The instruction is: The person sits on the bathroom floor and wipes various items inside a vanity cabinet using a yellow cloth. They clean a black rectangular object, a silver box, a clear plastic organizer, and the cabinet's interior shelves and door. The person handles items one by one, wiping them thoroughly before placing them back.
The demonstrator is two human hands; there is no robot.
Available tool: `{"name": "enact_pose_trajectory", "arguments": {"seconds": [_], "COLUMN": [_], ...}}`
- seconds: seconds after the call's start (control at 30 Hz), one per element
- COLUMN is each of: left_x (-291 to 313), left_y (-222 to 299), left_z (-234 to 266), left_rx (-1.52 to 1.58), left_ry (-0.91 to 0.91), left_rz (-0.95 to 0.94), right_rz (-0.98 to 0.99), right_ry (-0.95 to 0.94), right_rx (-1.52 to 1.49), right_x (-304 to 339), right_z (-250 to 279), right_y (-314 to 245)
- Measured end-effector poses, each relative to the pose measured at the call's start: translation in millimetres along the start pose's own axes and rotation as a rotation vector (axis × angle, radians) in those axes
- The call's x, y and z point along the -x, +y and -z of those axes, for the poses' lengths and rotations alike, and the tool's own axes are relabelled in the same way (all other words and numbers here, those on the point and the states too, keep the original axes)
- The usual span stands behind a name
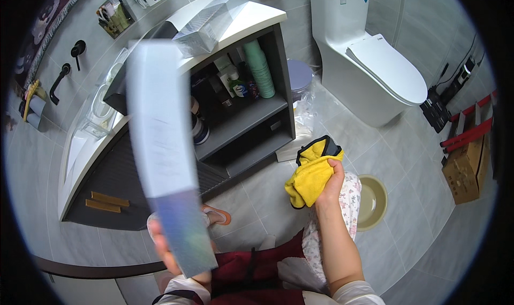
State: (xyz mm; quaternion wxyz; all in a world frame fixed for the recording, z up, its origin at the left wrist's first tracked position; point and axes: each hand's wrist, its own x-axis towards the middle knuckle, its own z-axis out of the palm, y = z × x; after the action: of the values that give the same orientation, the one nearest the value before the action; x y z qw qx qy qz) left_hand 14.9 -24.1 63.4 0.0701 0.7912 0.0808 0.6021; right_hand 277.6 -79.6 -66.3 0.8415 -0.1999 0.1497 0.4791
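Note:
My left hand (165, 251) is closed around the lower end of a long, flat panel (163, 123), pale white above and bluish, iridescent below. The panel is held up close and slightly blurred, hiding part of the vanity cabinet behind it; I cannot tell its exact kind. In my right hand (331, 184) is a bunched yellow cleaning cloth (309, 181) with dark grey trim, gripped above the floor. The dark cabinet's open shelves (241, 126) show a stack of green cups (259, 72), a green bottle (237, 85) and other containers.
A clear plastic box (209, 24) sits on the white countertop (262, 15). Beyond the cabinet stand a lidded purple-grey bin (299, 75) and a white toilet (348, 59). On the right are a beige basin (381, 203), a cardboard box (465, 171) and a red step ladder (471, 124).

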Motion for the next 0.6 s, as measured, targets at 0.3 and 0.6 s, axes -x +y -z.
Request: {"name": "enact_pose_trajectory", "arguments": {"seconds": [0.3,0.6], "left_x": [-130.9,-167.3], "left_y": [-41.0,-73.4], "left_z": [-45.1,-35.3], "left_rx": [-0.514,-0.902], "left_ry": [0.058,-0.088], "left_rz": [-0.28,-0.134], "right_rz": [-0.089,-0.059], "right_ry": [0.018,-0.005], "right_rx": [0.021,-0.008], "right_x": [6.7,7.8], "right_z": [-5.2,-9.3], "right_y": [4.1,4.6]}}
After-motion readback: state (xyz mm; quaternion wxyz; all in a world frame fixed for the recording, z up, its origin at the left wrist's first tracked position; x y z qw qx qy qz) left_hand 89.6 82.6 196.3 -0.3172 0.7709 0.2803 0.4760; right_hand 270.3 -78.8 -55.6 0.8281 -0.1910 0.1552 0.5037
